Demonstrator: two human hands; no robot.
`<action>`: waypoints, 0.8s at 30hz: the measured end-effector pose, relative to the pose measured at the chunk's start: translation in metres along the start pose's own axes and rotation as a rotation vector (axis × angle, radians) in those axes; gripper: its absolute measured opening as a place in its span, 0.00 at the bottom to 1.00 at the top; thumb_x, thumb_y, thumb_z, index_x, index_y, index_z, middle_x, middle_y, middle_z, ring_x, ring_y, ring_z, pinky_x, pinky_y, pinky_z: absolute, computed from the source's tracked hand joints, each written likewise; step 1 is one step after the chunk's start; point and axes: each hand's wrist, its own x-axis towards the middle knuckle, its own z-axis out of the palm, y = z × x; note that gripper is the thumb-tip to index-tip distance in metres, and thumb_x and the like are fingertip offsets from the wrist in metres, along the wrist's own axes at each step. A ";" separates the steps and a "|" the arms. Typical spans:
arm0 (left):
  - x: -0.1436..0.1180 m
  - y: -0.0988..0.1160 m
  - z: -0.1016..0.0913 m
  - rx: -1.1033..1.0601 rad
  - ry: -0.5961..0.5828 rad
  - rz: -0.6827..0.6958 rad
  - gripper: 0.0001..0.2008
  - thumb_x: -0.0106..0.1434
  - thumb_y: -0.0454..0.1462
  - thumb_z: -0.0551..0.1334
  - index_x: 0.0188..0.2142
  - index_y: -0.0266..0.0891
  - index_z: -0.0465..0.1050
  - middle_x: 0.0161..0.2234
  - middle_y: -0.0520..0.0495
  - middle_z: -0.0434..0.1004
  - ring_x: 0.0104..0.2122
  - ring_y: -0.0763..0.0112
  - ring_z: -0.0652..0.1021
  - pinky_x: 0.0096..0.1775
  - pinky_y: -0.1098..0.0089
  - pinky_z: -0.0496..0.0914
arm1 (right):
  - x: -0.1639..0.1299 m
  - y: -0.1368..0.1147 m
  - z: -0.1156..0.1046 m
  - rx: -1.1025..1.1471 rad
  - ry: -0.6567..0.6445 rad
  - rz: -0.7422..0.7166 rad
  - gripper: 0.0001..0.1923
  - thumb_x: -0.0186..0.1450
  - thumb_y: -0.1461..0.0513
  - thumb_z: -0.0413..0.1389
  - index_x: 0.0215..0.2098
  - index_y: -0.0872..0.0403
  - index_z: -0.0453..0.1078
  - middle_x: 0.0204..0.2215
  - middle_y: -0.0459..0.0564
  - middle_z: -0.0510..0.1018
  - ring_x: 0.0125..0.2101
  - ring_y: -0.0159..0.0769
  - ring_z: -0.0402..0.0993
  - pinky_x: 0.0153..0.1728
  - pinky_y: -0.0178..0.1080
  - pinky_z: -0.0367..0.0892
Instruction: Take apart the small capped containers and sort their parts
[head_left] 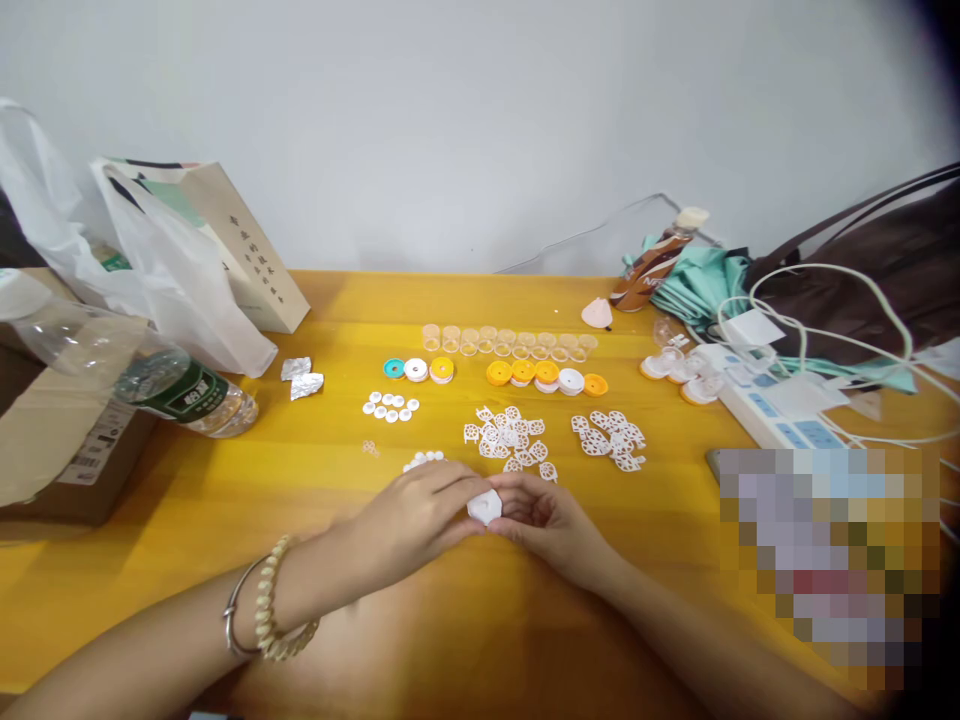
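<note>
My left hand (416, 515) and my right hand (551, 520) meet at the table's near middle, both pinching a small white plastic piece (484, 506) between the fingertips. Just beyond them lie two heaps of white lattice-cut pieces (510, 438) (609, 438), a cluster of small white discs (390, 406), and a few more white discs (424, 459) by my left knuckles. Farther back sit a row of round caps in teal, white and orange (495, 373) and a line of clear little cups (506, 342). A bracelet and a bangle ring my left wrist.
A clear water bottle (180, 392) lies on a cardboard box (67, 450) at left, with a white plastic bag (150, 280) and paper bag (240, 250) behind. A power strip (765, 400) with cables, more caps (679, 372), a brown bottle (652, 265) and dark bag (877, 270) crowd the right.
</note>
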 end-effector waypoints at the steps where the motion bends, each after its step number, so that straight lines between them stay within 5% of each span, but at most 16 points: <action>1: 0.000 0.000 0.000 -0.014 0.009 -0.009 0.16 0.66 0.40 0.55 0.52 0.39 0.64 0.40 0.44 0.73 0.39 0.68 0.73 0.40 0.65 0.72 | 0.000 -0.001 -0.001 0.007 -0.002 0.001 0.16 0.54 0.61 0.63 0.41 0.51 0.69 0.34 0.46 0.79 0.35 0.30 0.76 0.41 0.35 0.71; 10: 0.000 0.003 0.004 -0.182 0.152 -0.069 0.13 0.62 0.37 0.59 0.47 0.40 0.67 0.38 0.46 0.75 0.36 0.70 0.74 0.38 0.66 0.71 | 0.003 0.001 -0.002 0.069 -0.008 0.004 0.19 0.52 0.65 0.65 0.41 0.50 0.69 0.33 0.43 0.80 0.35 0.29 0.77 0.41 0.33 0.70; 17: 0.004 0.002 0.003 -0.503 0.158 -0.263 0.12 0.57 0.33 0.62 0.42 0.38 0.68 0.37 0.47 0.75 0.36 0.71 0.74 0.40 0.68 0.70 | 0.004 0.000 -0.004 0.087 0.010 0.054 0.18 0.51 0.64 0.65 0.41 0.51 0.70 0.35 0.45 0.80 0.37 0.32 0.77 0.44 0.37 0.68; 24: 0.006 0.002 -0.001 -0.507 0.155 -0.247 0.13 0.58 0.34 0.62 0.43 0.39 0.68 0.38 0.48 0.74 0.37 0.72 0.74 0.41 0.69 0.70 | 0.005 0.003 -0.008 0.157 -0.015 0.127 0.14 0.53 0.63 0.64 0.39 0.51 0.73 0.34 0.46 0.80 0.37 0.31 0.76 0.46 0.38 0.65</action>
